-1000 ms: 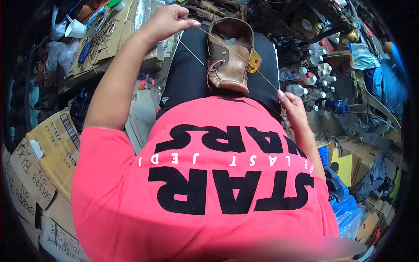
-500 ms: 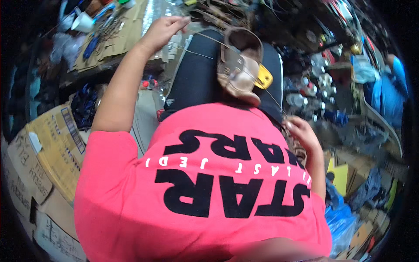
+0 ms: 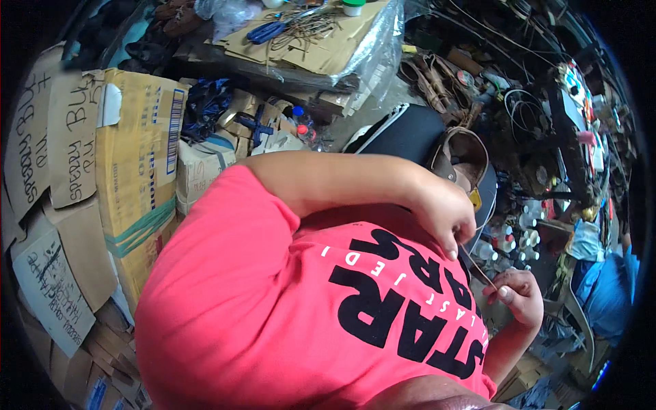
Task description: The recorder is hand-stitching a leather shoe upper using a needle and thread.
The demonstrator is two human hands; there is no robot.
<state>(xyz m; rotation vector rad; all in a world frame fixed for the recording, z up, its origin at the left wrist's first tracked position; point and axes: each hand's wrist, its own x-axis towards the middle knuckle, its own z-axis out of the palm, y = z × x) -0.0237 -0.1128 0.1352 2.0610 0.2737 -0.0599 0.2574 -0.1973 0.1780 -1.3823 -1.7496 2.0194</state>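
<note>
A brown leather shoe [image 3: 459, 158] rests on my lap, its opening facing away from me. A yellow piece [image 3: 476, 199] shows beside it, partly covered by my left hand. My left hand [image 3: 444, 217] is closed in front of the shoe, fingers bent down with a thin cord at them. That thin brown cord [image 3: 480, 272] runs taut, slanting down to my right hand [image 3: 517, 295], which pinches its end between thumb and fingers. The two hands are a short way apart at my right side. Part of the shoe's near end is hidden behind my left hand.
A cardboard-topped table [image 3: 307, 48] at the upper left carries a bundle of laces [image 3: 301, 33] and a blue-handled tool [image 3: 266, 31]. Large cardboard boxes [image 3: 140, 157] stand at left. Several bottles [image 3: 506, 242] are at right, near a blue cloth [image 3: 605, 287].
My left hand has come from far out at the upper left, across my body, to near my right hand. The view has turned, and the stretch of cord between the hands is much shorter.
</note>
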